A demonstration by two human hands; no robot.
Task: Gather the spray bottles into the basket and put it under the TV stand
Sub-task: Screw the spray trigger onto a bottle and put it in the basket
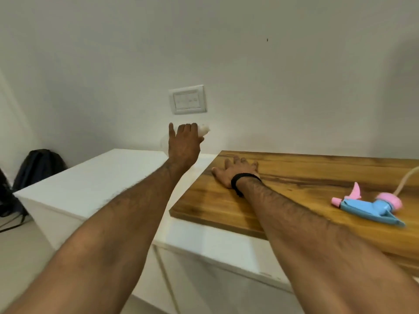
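Nearest, on the wooden top [306,196]: a detached pink-and-blue spray head [371,206] lying on its side toward the right end, its pale tube [405,180] trailing off to the right edge of view. No bottle body attached to it in sight.

Further in, at the wooden top's left rear corner: right hand [235,172] pressed flat, palm down, fingers spread, holding nothing, a black band [243,179] round the wrist. Likely bracing the reach.

Left of the wooden top, a lower white cabinet [90,175], bare on the near part.

Beyond the wooden top's left rear corner, close to the wall: left hand [184,141] wrapped round a pale, translucent spray bottle [204,130], only its whitish upper part showing past the knuckles. Lifted or standing on the white surface: cannot tell, the body hidden behind the hand. Above it on the wall, a white switch plate [188,99]. Far left of the wooden top, on the floor, a dark backpack [38,166].

Step in hand, by judgement: collecting a first bottle. Basket nowhere in view, so next: keeping a firm grip on the slick plastic, drawing it back clear of the wall, then finding the basket; the loose spray head probably wanted too.
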